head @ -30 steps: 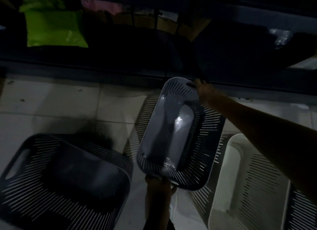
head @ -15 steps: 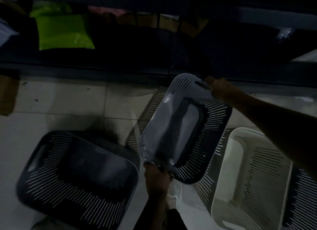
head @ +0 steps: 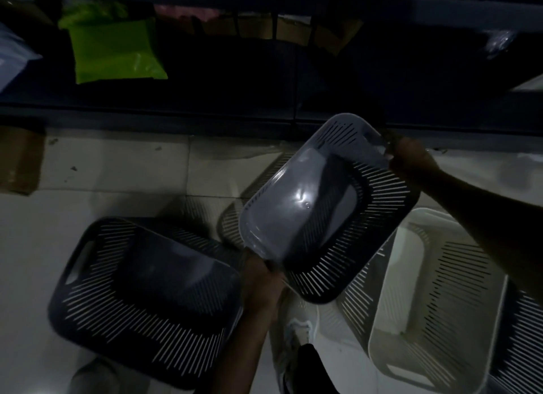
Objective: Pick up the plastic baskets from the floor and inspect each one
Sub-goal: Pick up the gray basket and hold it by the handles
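Both hands, left (head: pixel 264 279) and right (head: pixel 411 158), grip opposite ends of a tilted, slotted, seemingly grey plastic basket (head: pixel 323 205).

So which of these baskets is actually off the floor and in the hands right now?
The grey basket in the middle, gripped at opposite ends by the left hand and right hand. The dark basket and white basket lie below it.

White basket (head: pixel 435 299) cut off right.
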Available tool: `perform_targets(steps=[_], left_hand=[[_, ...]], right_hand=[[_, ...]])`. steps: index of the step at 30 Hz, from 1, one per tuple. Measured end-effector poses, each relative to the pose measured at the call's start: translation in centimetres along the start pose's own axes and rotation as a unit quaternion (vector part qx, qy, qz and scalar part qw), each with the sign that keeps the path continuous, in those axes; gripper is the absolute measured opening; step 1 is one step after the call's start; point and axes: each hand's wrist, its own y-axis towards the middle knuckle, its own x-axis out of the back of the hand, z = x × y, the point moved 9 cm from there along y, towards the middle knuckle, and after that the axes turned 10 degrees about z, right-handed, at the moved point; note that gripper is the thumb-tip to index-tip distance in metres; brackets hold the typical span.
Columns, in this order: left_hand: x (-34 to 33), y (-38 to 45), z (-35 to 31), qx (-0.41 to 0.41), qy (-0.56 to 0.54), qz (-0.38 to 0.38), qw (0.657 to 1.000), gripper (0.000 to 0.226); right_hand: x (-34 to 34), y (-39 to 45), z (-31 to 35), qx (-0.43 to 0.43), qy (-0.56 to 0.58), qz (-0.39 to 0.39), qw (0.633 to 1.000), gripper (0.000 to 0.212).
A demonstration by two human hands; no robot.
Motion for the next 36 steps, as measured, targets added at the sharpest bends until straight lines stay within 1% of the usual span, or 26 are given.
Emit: perform_targets(steps=[2,4,6,7,10,13,18,21,23,26,29,33,35,36], left_hand=[[0.6,-0.5,-1.5,-0.019,0.009,0.002,1.0,0.05],[1.5,-1.1,-2.8,-0.027,0.035,-0.003,0.999,0.053],[2.7,-2.1,-4.4,-0.045,0.056,-0.013,0.997,0.049],[3.4,-2.6,-5.1,-0.05,0.071,-0.022,0.996,0.045],[6.1,-4.0,-6.5,-0.055,0.119,-0.049,0.99,0.03],[8.7,-5.4,-8.6,-0.109,0.165,-0.047,0.979,0.03],[14.3,-7.9,-12.6,-0.177,0.219,-0.068,0.957,0.025],[18.0,-9.4,-14.2,-0.21,0.213,-0.04,0.953,0.024],[20.8,-10.4,-14.9,-0.223,0.227,-0.032,0.947,0.026],[25.3,-11.9,-15.3,-0.232,0.268,-0.011,0.935,0.028],[29.5,-13.0,-15.2,-0.238,0.314,-0.002,0.919,0.029],[34.5,-14.4,-14.9,-0.262,0.414,-0.05,0.87,0.037],[36.2,-14.7,-14.0,-0.266,0.453,-0.046,0.85,0.039],[37.0,-14.7,-13.5,-0.266,0.459,-0.042,0.847,0.039]], right_hand=[[1.1,-1.6,-0.4,-0.009,0.022,-0.013,1.0,0.034],[2.3,-3.3,-0.9,-0.029,0.029,-0.028,0.999,0.037],[3.3,-5.0,-0.6,-0.034,0.027,-0.029,0.999,0.039],[3.8,-5.8,-0.2,-0.027,0.031,-0.036,0.998,0.039],[5.5,-9.2,1.0,-0.043,0.055,-0.051,0.996,0.038],[6.9,-12.9,2.3,-0.057,0.072,-0.087,0.992,0.034],[8.9,-20.2,5.9,-0.093,0.098,-0.134,0.982,0.035],[9.1,-24.5,8.9,-0.112,0.144,-0.171,0.968,0.034],[8.6,-27.6,11.1,-0.128,0.181,-0.191,0.956,0.033],[6.8,-32.4,14.8,-0.146,0.216,-0.195,0.945,0.03],[4.1,-37.0,18.5,-0.16,0.237,-0.194,0.939,0.032],[-0.9,-41.9,23.1,-0.187,0.253,-0.196,0.929,0.026],[-4.0,-43.8,25.2,-0.202,0.28,-0.184,0.92,0.026],[-5.5,-44.5,26.2,-0.205,0.292,-0.171,0.918,0.027]])
